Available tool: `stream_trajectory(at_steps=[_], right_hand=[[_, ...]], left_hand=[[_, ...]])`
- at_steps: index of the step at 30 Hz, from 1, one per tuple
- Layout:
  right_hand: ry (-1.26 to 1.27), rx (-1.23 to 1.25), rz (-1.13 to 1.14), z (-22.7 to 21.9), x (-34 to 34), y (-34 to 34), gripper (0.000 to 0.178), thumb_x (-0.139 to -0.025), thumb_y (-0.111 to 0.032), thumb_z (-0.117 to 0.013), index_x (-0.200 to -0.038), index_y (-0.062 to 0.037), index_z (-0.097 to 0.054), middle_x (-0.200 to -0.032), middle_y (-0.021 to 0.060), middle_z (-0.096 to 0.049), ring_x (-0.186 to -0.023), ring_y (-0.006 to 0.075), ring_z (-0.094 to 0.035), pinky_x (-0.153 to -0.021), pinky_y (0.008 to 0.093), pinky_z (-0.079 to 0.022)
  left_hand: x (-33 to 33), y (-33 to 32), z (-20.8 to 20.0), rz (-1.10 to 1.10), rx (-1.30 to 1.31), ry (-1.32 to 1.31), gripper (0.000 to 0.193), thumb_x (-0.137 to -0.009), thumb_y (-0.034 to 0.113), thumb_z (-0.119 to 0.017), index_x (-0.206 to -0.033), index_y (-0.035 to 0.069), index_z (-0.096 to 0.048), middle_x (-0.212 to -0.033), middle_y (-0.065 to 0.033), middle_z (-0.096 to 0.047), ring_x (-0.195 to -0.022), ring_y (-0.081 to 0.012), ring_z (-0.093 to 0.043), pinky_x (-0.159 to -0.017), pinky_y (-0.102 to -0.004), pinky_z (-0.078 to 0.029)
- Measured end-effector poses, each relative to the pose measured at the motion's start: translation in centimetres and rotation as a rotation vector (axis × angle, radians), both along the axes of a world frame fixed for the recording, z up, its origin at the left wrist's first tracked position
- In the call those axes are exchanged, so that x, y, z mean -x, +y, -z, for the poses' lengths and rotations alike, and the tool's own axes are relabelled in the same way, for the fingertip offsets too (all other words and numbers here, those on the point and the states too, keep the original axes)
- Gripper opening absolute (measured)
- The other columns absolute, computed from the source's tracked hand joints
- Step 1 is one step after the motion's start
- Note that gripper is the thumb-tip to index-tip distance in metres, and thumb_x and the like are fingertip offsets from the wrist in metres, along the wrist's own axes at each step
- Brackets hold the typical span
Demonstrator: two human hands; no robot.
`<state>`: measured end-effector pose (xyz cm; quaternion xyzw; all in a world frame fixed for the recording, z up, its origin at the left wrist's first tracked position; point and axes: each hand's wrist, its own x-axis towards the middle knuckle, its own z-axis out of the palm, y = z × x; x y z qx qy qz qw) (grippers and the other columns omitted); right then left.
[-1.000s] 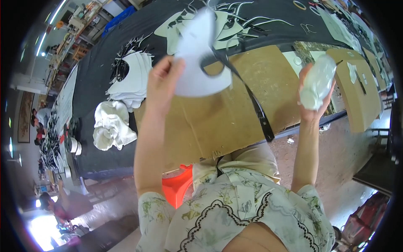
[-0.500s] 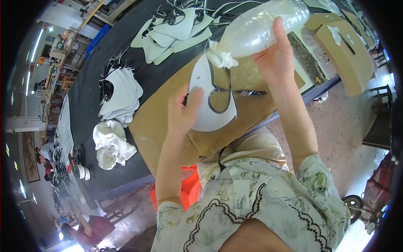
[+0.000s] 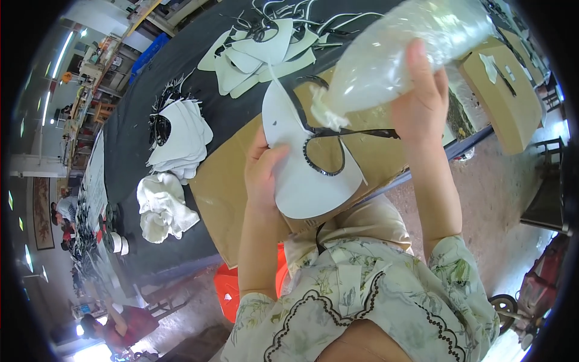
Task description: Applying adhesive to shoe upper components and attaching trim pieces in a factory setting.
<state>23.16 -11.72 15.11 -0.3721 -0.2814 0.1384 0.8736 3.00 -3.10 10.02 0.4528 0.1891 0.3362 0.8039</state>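
Through my head view I have the left hand (image 3: 263,175) grasping the edge of a flat white curved piece with a round cut-out (image 3: 295,184), thumb on top and fingers curled behind it. The right hand (image 3: 422,99) is wrapped around a bulging translucent plastic bottle (image 3: 386,66), tilted so that its crumpled white tip points down toward the cut-out; I cannot tell whether the tip touches anything. The cut-out carries a dark beaded-looking edging, and a narrow black strap (image 3: 368,133) runs from it toward the right wrist. The white piece sits above a brown cardboard sheet (image 3: 232,181), which lies on a table with a black cover (image 3: 235,120). To the left I see a stack of similar white pieces (image 3: 181,139), with a crumpled white cloth (image 3: 163,208) just below it. Farther out is a loose heap of pale pieces with thin strips (image 3: 259,54). An orange-red plastic stool (image 3: 226,292) shows below the table edge, and a brown cardboard box (image 3: 500,90) stands at the right.
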Motion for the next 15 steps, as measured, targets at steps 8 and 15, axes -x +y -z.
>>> stream_trajectory(at_steps=[8,15], right_hand=[[-0.075,0.029,0.13,-1.1,-0.2,2.0,0.039,-0.088,-0.024,-0.06,-0.117,-0.0021,-0.047,-0.111,0.0069,-0.055,-0.102,0.016,-0.054,-0.087,0.0319,-0.043],[-0.05,-0.037,0.008,-0.7,1.0,0.9,0.038,-0.088,-0.021,-0.059,-0.118,-0.0004,-0.046,-0.11,0.0073,-0.054,-0.102,0.0151,-0.053,-0.087,0.0296,-0.042]], left_hand=[[-0.9,-0.5,-0.1,0.074,-0.044,-0.012,0.049,-0.074,-0.001,-0.049,-0.123,0.0,-0.05,-0.109,-0.0056,-0.059,-0.095,-0.0124,-0.056,-0.081,-0.0255,-0.044],[-0.2,-0.1,0.3,0.046,0.014,0.052,0.047,-0.072,0.002,-0.051,-0.12,-0.001,-0.052,-0.104,-0.0064,-0.061,-0.089,-0.0125,-0.058,-0.078,-0.025,-0.046]])
